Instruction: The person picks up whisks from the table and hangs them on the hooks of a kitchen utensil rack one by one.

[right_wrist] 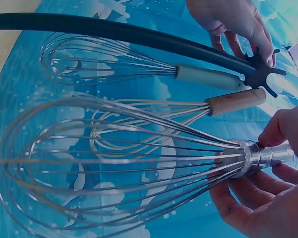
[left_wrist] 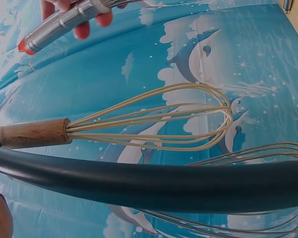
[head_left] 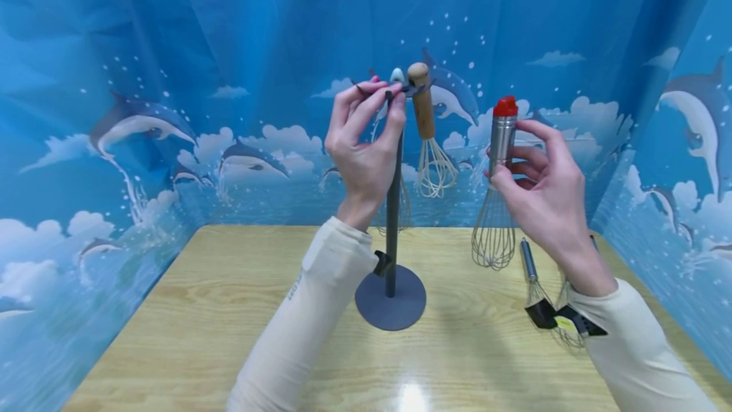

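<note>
The left hand [head_left: 366,145] pinches the hook top of the stand [head_left: 392,221]; the right hand [head_left: 543,196], to its right, grips a steel whisk [head_left: 497,196] by the handle.

Stand [head_left: 392,234]: dark grey pole and round base. Hanging whisk [head_left: 430,138]: light brown wooden handle, cream wires. Second hanging whisk [right_wrist: 139,67]: pale green handle, silver wires. Held whisk [head_left: 499,189]: steel body, red cap. Tabletop [head_left: 189,323]: pale wood grain. Backdrop [head_left: 171,81]: blue, printed with dolphins, white clouds. Sleeves [head_left: 297,329]: cream
</note>
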`<state>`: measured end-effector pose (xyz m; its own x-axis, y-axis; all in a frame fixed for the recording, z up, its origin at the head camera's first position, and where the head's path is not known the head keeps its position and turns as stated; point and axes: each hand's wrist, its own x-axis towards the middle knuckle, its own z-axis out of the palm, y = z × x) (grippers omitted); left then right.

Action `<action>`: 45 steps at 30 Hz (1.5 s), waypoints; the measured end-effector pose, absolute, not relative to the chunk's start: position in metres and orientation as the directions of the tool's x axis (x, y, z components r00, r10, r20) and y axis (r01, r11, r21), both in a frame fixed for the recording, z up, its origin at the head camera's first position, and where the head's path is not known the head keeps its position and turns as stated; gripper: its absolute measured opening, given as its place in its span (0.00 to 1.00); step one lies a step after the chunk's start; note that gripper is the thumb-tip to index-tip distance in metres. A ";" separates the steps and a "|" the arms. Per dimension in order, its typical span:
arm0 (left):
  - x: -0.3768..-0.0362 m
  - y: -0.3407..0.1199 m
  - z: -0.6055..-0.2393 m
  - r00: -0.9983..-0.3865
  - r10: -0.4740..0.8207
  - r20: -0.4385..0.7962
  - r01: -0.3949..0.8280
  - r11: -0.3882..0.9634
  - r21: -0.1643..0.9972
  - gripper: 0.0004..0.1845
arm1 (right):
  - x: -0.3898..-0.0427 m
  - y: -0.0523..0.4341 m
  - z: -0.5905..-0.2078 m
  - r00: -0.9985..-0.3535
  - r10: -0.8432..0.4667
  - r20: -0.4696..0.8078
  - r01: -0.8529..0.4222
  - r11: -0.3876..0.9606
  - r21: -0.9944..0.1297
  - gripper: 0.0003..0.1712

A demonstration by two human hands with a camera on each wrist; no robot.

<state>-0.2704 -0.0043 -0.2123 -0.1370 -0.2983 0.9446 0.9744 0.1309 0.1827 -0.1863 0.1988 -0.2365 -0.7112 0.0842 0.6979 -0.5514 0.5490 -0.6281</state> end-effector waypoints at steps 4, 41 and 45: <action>-0.270 -0.004 -0.212 -0.133 -0.302 0.944 0.973 0.142 0.182 0.10 | -0.187 0.195 -0.233 -0.711 0.070 0.700 -0.567 0.532 -0.629 0.34; -0.273 -0.005 -0.212 -0.116 -0.269 0.956 0.948 0.257 0.187 0.13 | -0.199 0.168 -0.209 -0.699 -0.015 0.715 -0.637 0.466 -0.614 0.32; -0.273 -0.005 -0.212 -0.114 -0.265 0.958 0.946 0.265 0.186 0.12 | -0.200 0.165 -0.207 -0.698 -0.025 0.716 -0.644 0.458 -0.612 0.32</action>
